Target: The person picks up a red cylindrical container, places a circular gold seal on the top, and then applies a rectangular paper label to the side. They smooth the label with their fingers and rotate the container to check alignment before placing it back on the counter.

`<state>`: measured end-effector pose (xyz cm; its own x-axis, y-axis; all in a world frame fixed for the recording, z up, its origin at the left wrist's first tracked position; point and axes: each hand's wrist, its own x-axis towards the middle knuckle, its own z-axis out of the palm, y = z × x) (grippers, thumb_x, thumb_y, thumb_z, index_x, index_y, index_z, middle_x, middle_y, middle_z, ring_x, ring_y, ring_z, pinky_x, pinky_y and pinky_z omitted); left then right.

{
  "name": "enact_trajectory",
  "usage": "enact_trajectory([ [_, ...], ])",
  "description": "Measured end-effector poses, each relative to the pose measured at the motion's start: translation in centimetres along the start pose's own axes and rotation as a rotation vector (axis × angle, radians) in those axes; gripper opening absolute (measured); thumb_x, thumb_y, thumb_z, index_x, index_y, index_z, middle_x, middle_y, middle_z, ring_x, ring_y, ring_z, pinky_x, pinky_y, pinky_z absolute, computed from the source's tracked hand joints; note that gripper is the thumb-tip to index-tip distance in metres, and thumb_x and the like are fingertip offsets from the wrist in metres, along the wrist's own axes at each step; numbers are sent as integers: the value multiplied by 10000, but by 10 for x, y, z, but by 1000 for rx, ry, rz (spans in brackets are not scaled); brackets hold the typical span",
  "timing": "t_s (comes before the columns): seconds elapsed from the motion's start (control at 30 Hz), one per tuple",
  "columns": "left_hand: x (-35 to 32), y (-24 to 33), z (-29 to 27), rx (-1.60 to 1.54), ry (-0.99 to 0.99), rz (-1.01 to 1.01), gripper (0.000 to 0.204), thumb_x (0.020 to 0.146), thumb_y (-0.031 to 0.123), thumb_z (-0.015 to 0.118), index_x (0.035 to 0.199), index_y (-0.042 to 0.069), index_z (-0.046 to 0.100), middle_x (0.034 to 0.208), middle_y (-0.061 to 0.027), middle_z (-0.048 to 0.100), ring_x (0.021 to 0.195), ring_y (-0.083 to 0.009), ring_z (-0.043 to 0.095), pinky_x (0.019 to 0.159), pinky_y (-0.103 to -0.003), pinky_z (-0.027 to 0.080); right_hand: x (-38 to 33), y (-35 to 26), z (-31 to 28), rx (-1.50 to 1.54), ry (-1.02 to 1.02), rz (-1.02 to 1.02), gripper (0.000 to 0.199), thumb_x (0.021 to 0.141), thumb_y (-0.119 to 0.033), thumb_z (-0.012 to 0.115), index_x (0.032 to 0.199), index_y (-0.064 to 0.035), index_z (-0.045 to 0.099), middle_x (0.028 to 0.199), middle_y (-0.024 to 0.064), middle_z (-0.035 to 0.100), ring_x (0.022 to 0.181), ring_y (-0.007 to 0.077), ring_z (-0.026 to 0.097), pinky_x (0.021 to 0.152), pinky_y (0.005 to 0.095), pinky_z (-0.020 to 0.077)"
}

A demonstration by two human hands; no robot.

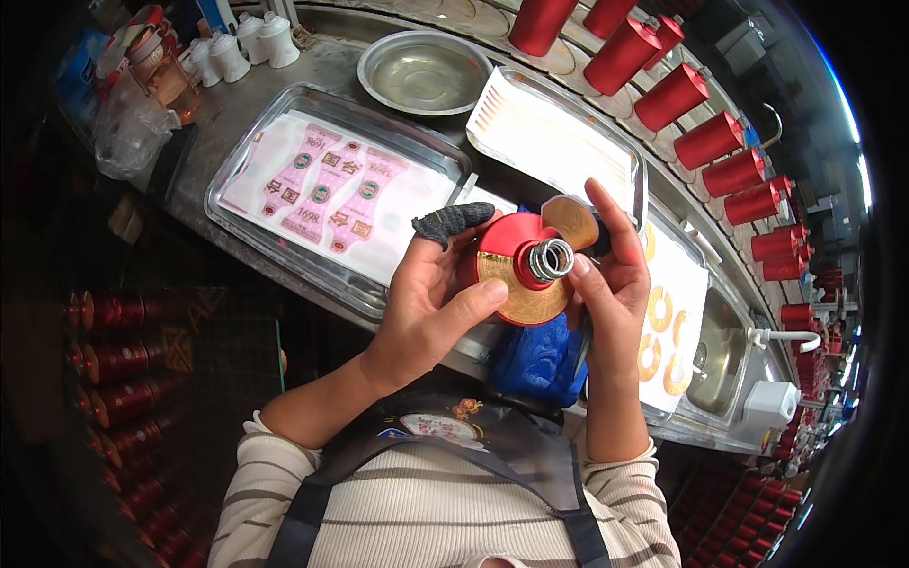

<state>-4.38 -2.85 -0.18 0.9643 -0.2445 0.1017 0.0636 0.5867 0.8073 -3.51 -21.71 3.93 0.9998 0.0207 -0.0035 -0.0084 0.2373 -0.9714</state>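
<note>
My left hand [421, 308] is closed round a red bottle [516, 230], its thumb pressing on the shoulder; a dark finger cover [453, 223] wraps one finger. The bottle's open, silver threaded neck [551, 258] tilts up toward me. A curved gold label [530, 301] lies against part of the shoulder. Its raised end [570, 223] stands off the bottle between the fingers of my right hand [617, 279], whose thumb is beside the neck and whose index finger stretches upward. The bottle's lower body is hidden from view.
At left, a metal tray [220, 204] holds a sheet of pink labels; at right, a white sheet [699, 327] bears gold ring-shaped labels. Behind are a water basin [423, 71] and another tray [568, 128]. Red bottles [672, 97] line the far-right edge, near a sink [724, 379]. Blue cloth [538, 364] hangs below my hands.
</note>
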Motion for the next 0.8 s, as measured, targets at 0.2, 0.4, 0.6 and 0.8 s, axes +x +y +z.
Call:
enact_trajectory([
  [0.2, 0, 0, 3, 23, -12, 2, 691, 906, 10, 702, 1482, -18, 321, 1444, -173, 443, 1351, -226, 469, 1156, -381, 377, -12, 7, -7, -165, -61, -89, 812, 848, -45, 757, 1545, 14, 344, 1524, 124, 445, 702, -6, 529, 593, 155, 428],
  [0.4, 1, -1, 0, 31, -22, -4, 705, 900, 10, 707, 1486, -10, 315, 1452, -174, 436, 1358, -228, 463, 1163, -381, 369, -8, 5, -9, -197, -81, -35, 847, 813, -56, 789, 1540, 11, 359, 1496, 117, 466, 667, -18, 496, 566, 150, 400],
  [0.6, 2, 0, 1, 4, -20, -17, 707, 903, 11, 703, 1488, -12, 307, 1449, -174, 436, 1354, -227, 465, 1164, -383, 368, -10, 6, -7, -171, -62, -62, 841, 808, -42, 778, 1537, 16, 362, 1468, 107, 484, 663, -19, 492, 561, 149, 393],
  [0.8, 0, 0, 0, 4, -20, -19, 698, 910, 19, 697, 1488, -12, 306, 1449, -172, 434, 1354, -227, 463, 1166, -385, 364, -8, 8, -9, -174, -85, -79, 828, 819, -54, 774, 1536, 13, 365, 1469, 106, 483, 672, -16, 503, 573, 146, 404],
])
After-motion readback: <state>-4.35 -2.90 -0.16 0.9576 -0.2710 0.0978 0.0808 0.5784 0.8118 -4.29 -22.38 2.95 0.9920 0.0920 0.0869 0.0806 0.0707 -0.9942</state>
